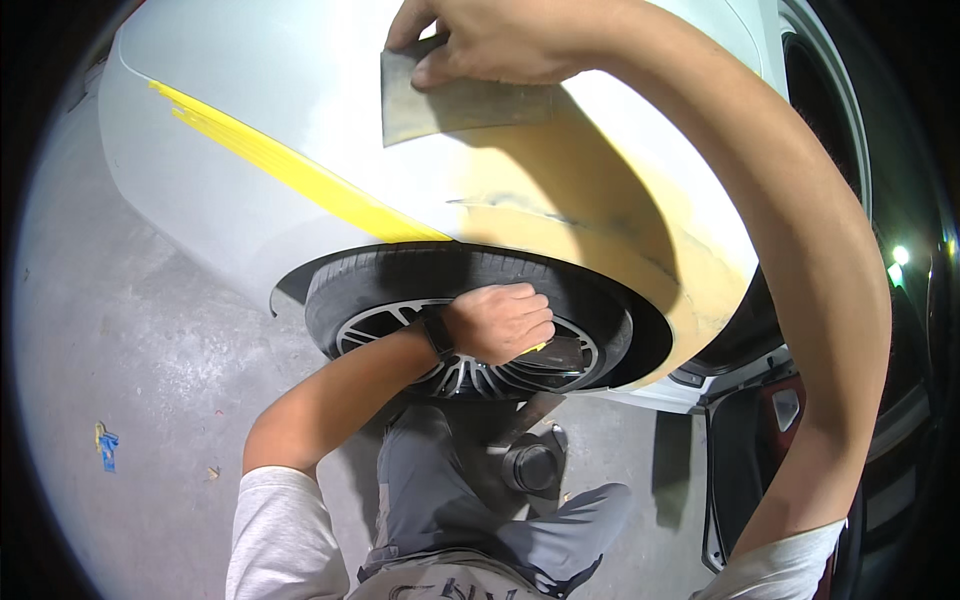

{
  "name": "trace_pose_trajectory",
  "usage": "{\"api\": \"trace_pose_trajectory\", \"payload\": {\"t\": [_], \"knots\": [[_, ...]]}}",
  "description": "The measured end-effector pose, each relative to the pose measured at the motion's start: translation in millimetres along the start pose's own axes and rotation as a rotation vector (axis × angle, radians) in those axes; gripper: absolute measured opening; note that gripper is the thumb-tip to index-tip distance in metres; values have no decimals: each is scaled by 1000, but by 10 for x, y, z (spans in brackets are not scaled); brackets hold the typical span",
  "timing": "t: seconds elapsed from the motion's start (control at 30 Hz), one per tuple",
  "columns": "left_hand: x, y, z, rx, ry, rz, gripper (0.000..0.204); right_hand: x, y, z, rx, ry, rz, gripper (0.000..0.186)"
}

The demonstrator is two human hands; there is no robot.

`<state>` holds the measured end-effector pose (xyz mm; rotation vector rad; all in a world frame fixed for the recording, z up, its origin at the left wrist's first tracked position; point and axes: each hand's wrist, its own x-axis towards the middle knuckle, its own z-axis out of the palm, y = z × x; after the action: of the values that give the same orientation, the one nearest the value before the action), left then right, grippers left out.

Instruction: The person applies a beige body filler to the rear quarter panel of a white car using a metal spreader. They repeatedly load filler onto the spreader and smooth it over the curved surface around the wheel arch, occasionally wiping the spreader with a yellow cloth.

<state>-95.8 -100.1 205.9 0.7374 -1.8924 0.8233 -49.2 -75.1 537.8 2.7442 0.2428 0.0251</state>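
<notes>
My right hand (500, 40) reaches to the top of the view. Its fingers are closed on a flat grey rectangular spreader (440, 105), held at the white car's fender (300, 130). Under and right of the spreader lies a tan filler patch (600, 220), which runs down along the wheel arch. In front of the wheel, my left hand (500, 322) is closed, back of the hand up. From it sticks out a dark flat blade (560, 356) with a bit of yellow by my fingers; the grip itself is hidden.
Yellow masking tape (290, 175) runs across the fender to the arch. Below it sits the tire (340, 285) with a spoked rim. A round dark can (530, 465) stands on the floor by my legs. An open car door (745, 470) is at right; blue tape scraps (107, 450) lie left.
</notes>
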Motion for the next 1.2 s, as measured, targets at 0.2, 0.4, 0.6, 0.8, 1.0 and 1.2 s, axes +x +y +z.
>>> {"api": "trace_pose_trajectory", "payload": {"t": [0.2, 0.4, 0.6, 0.8, 1.0, 1.2], "knots": [[14, 26, -23, -26, -45, -26, 13, -28, -178, 14, -52, -74, 54, 31], [37, 41, -68, -80, -70, -71, 15, -905, -276, 130, -32, 331, 109, 42], [-187, 730, -74, -427, -122, -569, 14, -2847, -979, 849, 429, 385, 643, 13], [-563, 2056, 273, -955, 109, -1590, 20, -3704, -2027, 1976, 594, 767, 665, 21], [-195, 2289, 468, -1870, 278, -1774, 30, -4075, -2812, 2429, 526, 741, 422, 33], [84, 2402, 568, -1833, -112, -1699, 37, -4592, -2828, 2903, 434, 726, 612, 34]]}}
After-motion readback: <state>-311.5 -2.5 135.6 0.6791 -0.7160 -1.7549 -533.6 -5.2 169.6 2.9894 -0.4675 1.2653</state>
